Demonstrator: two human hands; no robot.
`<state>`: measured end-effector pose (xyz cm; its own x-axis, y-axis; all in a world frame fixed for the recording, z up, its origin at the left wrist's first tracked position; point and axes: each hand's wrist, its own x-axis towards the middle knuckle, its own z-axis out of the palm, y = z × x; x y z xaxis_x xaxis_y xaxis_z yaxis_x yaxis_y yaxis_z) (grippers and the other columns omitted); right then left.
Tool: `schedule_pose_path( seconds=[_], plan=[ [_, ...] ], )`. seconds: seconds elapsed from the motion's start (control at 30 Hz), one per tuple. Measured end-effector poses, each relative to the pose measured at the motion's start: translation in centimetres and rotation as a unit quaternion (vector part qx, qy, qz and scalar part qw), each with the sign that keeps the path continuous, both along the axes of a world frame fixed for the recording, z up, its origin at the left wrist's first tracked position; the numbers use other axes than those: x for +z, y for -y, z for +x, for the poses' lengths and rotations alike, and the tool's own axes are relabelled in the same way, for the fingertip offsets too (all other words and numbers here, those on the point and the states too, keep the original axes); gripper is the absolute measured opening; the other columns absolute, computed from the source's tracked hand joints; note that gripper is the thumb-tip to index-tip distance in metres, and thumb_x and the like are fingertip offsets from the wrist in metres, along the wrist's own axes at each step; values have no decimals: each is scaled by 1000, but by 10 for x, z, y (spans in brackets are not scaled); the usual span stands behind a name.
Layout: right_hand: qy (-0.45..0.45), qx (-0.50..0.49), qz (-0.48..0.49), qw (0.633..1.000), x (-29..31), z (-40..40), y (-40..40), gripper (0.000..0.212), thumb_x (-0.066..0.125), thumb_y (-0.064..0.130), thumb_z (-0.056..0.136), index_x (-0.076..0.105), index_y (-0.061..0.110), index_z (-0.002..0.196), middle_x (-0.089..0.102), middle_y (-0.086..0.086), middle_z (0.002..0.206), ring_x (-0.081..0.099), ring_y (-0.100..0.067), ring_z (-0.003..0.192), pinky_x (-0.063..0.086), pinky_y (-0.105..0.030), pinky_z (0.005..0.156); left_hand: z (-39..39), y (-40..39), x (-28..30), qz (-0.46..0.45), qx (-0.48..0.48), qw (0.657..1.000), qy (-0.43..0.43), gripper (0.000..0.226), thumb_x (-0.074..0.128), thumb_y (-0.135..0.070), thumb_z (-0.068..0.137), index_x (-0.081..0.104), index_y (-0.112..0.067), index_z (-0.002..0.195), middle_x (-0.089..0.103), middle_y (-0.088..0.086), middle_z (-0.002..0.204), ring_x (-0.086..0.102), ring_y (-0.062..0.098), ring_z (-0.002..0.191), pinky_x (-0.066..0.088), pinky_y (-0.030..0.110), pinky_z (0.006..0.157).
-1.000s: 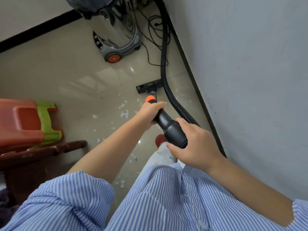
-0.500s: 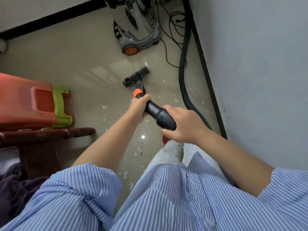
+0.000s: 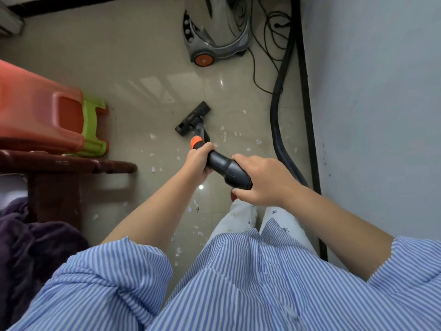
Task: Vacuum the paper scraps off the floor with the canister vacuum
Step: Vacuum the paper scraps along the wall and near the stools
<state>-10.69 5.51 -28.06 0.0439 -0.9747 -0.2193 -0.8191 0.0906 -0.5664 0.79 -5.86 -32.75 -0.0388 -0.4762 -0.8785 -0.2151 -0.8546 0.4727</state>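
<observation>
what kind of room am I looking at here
Probably a corner of a home, perhaps a utility or storage spot: glossy tiled floor meeting a plain wall, stacked plastic stools beside dark wooden furniture, and a canister vacuum parked by tangled cords.

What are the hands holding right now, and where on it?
Both grip the vacuum wand: left hand just below its orange collar, right hand on the thick hose end.

Blue-white striped shirt, short sleeves; pale patterned trousers; bare forearms.
</observation>
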Motion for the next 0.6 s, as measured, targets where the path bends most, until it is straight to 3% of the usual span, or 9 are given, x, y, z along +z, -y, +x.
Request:
schedule_pose_path(
  seconds=[0.1, 0.3, 0.4, 0.6],
  plan=[
    [5, 9, -2, 1000, 5, -1, -20, 61, 62, 39, 81, 41, 12, 132, 61, -9, 107, 58, -28, 91, 44, -33, 72, 0, -23, 6, 7, 10, 1000, -15, 11, 51, -6, 90, 41, -7, 85, 41, 4, 70, 45, 14, 60, 42, 24, 54],
    [3, 19, 12, 1000, 17, -11, -70, 62, 60, 42, 82, 38, 14, 134, 60, -6, 110, 57, -25, 93, 46, -33, 75, -9, -73, 15, 14, 18, 999, -23, 14, 52, -6, 90, 40, -9, 83, 42, 5, 70, 46, 15, 60, 44, 24, 54],
    [-2, 25, 15, 1000, 23, -19, -99, 60, 60, 42, 83, 39, 14, 132, 60, -6, 109, 57, -25, 92, 42, -30, 72, -16, -104, 19, 18, 13, 1000, -21, 12, 52, -7, 90, 40, -7, 88, 43, 5, 69, 47, 15, 58, 46, 22, 49],
    [-1, 36, 1, 999, 29, -36, -147, 58, 62, 40, 82, 42, 14, 129, 60, -5, 106, 56, -23, 90, 32, -25, 66, -30, -154, 21, 28, 26, 998, -43, 14, 53, -7, 89, 40, -6, 93, 44, 7, 73, 48, 17, 62, 45, 26, 58]
  ],
)
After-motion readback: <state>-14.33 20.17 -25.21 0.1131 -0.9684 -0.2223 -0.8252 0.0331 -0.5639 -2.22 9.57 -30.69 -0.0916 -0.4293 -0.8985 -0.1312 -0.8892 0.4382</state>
